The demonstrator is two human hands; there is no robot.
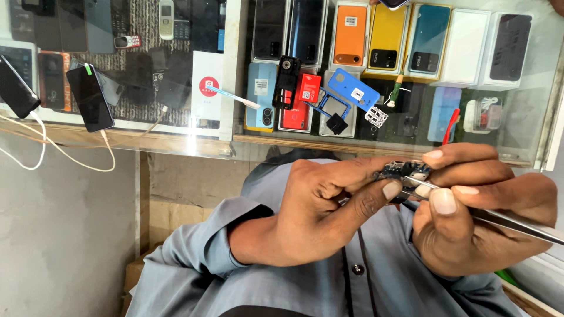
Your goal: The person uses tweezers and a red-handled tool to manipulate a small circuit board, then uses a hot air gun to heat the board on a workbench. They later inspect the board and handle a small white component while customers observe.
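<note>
1. Your left hand (320, 205) pinches a small circuit board (405, 171) between thumb and fingers, close before your chest.
2. The circuit board is dark blue to black, with small metal parts on its face; finer detail is too small to tell.
3. Your right hand (482, 205) is closed around metal tweezers (499, 218), their tips touching the board's lower edge.
4. The tweezers are slim and silver, running off to the right.
5. Behind your hands, the glass tabletop (176, 144) carries a blue phone cover (352, 88) and a black phone (89, 97) on a white cable (64, 154).
6. Boxed phones lie beneath the glass.
</note>
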